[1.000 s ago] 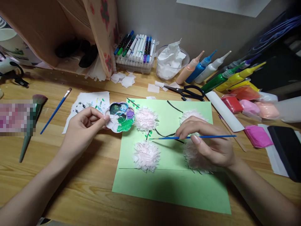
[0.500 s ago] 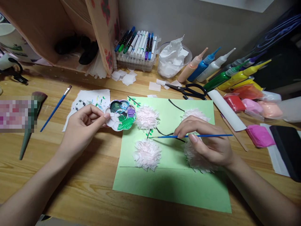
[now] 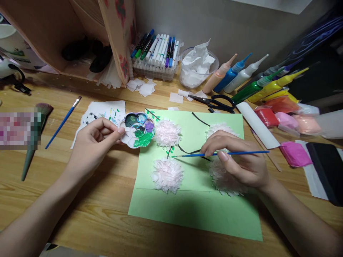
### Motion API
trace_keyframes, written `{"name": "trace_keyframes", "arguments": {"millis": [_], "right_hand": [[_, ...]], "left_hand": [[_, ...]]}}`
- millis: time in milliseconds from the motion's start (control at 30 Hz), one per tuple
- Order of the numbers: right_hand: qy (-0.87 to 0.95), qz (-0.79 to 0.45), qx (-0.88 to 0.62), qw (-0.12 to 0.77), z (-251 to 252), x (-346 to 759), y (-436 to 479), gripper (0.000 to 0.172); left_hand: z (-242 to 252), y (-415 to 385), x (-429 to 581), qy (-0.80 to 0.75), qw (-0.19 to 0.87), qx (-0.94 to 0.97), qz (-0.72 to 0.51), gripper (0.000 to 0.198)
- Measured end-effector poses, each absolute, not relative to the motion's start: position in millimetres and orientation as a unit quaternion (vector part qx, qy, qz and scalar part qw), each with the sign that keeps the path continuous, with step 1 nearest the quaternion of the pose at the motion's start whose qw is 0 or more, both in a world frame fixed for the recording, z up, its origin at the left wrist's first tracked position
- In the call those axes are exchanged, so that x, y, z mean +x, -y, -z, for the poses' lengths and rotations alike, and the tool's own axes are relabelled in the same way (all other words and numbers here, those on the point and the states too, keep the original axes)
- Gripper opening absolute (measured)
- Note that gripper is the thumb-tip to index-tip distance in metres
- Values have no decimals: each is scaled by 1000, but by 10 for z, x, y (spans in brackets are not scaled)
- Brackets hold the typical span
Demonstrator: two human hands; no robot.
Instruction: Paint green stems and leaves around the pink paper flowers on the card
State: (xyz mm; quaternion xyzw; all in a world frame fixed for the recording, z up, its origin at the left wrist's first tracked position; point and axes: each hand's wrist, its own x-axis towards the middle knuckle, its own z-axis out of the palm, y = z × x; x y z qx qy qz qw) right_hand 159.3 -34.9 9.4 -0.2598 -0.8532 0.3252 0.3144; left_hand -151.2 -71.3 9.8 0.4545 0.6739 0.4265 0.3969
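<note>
My left hand (image 3: 95, 144) pinches the rim of a flower-shaped paint palette (image 3: 131, 137) with green, purple and dark paint in its wells. Between the fingers of my right hand (image 3: 237, 157) is a thin blue paintbrush (image 3: 193, 155), its tip pointing left, close to the small green leaves by a black stem. Whether the tip touches the paper cannot be made out. Under it lies a sheet of light green paper (image 3: 193, 210) bearing several pale pink tissue-paper flowers (image 3: 167, 175). My right hand partly covers the two flowers on the right.
Left of the sheet lie a paint-stained tissue (image 3: 88, 110), another blue paintbrush (image 3: 63, 123) and a large soft brush (image 3: 33, 146). Behind are a box of markers (image 3: 155, 53), a tub of tissue (image 3: 198, 67), scissors (image 3: 214, 101) and paint bottles (image 3: 227, 78). Clay packs (image 3: 294, 153) sit at right.
My right hand and the paintbrush have shifted slightly to the right. The left hand keeps the palette in nearly the same place.
</note>
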Motion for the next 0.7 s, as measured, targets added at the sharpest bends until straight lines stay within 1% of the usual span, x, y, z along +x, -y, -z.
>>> {"name": "trace_keyframes", "arguments": {"millis": [700], "right_hand": [[858, -319, -262, 305, -94, 1569, 353, 17]], "left_hand": [[-113, 716, -1507, -673, 395, 450, -435, 13]]}}
